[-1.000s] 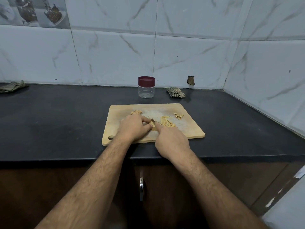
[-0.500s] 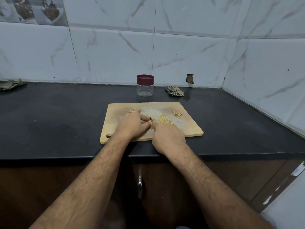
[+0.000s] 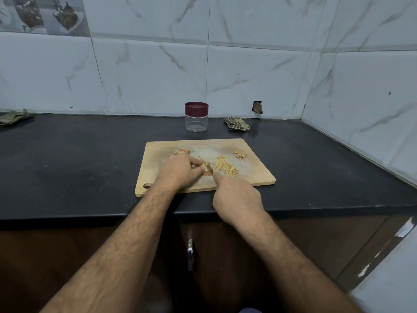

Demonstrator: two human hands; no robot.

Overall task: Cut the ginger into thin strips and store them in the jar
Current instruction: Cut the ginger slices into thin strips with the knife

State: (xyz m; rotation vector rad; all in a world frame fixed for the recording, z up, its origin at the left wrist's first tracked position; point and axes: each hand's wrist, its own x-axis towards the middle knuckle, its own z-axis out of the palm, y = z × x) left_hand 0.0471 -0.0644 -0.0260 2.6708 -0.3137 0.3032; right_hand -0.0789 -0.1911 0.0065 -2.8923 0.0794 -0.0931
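ginger piece (image 3: 205,170) pinned by curled left hand (image 3: 180,171); knife (image 3: 210,169) grasped in right hand (image 3: 237,197). strips (image 3: 225,167) piled right of blade. jar (image 3: 196,117) beyond, lid on, nothing stored; cutting judged unfinished.

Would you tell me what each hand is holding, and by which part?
The left hand pins the ginger piece by its left end. The right hand grips a knife; its handle is hidden inside the fist.
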